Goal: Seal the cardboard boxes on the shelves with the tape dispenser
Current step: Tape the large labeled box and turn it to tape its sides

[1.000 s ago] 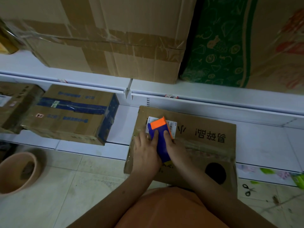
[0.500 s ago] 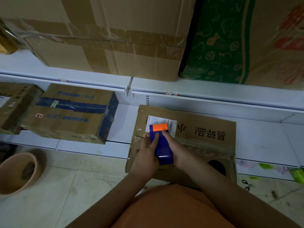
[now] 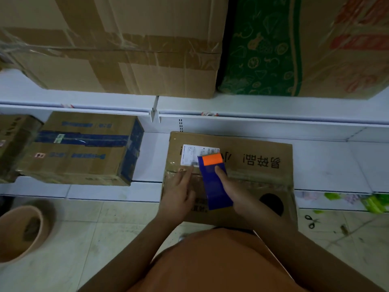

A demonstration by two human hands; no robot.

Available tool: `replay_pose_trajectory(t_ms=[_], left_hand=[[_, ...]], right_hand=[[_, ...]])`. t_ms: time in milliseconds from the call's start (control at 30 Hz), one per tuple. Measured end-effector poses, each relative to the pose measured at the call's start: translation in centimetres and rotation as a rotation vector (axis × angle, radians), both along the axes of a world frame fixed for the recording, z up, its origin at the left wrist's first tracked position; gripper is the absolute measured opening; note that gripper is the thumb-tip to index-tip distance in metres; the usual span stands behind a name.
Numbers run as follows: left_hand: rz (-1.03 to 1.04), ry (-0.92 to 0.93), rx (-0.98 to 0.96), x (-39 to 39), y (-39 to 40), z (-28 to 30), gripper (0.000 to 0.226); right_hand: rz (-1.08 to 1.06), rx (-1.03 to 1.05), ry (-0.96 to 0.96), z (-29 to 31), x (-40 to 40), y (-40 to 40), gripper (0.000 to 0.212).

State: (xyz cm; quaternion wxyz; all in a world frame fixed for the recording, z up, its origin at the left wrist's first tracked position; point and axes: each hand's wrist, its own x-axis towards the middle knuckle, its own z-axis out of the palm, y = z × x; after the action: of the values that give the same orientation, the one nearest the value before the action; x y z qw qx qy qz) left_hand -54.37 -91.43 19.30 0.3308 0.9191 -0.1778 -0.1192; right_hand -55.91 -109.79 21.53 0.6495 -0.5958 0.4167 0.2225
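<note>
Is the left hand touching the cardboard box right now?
Touching. The head view shows the left hand lying flat on the cardboard box, fingers straight, beside the tape dispenser.

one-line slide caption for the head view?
Right hand runs the blue-and-orange tape dispenser across a cardboard box on the lower shelf; left hand steadies it.

The right hand (image 3: 235, 192) covers the right side of the tape dispenser (image 3: 214, 182), so how its fingers wrap it cannot be told beyond the one lying on top. The print on the white label (image 3: 192, 154) is too small to read, and the dispenser hides its lower right corner. The big boxes (image 3: 126, 49) on the upper shelf run off the top edge. The leftmost box (image 3: 14, 144) and the clay pot (image 3: 21, 230) are cut by the left edge. The green items (image 3: 372, 203) at right are blurred.
</note>
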Motion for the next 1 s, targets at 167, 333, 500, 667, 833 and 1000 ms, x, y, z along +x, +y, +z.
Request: replay_pose_trajectory(t_ms=[167, 333, 500, 667, 833, 1000], left_hand=[[-0.357, -0.167, 0.413, 2.2, -4.2, -1.4, 0.069], [-0.426, -0.177, 0.532, 3.3, -7.9, -6.5, 0.073], [-0.339, -0.23, 0.541, 3.0, -9.4, -8.0, 0.068], [-0.297, -0.3, 0.479, 0.6, -12.2, -7.0, 0.042], [-0.425, -0.38, 0.545, -2.9, -16.1, -7.5, 0.041], [-0.332, -0.228, 0.562, -4.3, -18.6, -6.5, 0.03]], right_hand=[[-0.1, -0.097, 0.006, -0.1, -4.5, -4.7, 0.055], [-0.371, -0.158, -0.074, -0.1, -9.9, -9.8, 0.062], [-0.54, -0.079, -0.019, -0.6, -12.7, -14.9, 0.075], [-0.518, 0.031, -0.002, -0.9, -13.0, -19.0, 0.081], [-0.31, 0.005, 0.044, -1.5, -13.0, -21.9, 0.066], [-0.269, 0.108, 0.024, -2.4, -13.9, -24.0, 0.056]])
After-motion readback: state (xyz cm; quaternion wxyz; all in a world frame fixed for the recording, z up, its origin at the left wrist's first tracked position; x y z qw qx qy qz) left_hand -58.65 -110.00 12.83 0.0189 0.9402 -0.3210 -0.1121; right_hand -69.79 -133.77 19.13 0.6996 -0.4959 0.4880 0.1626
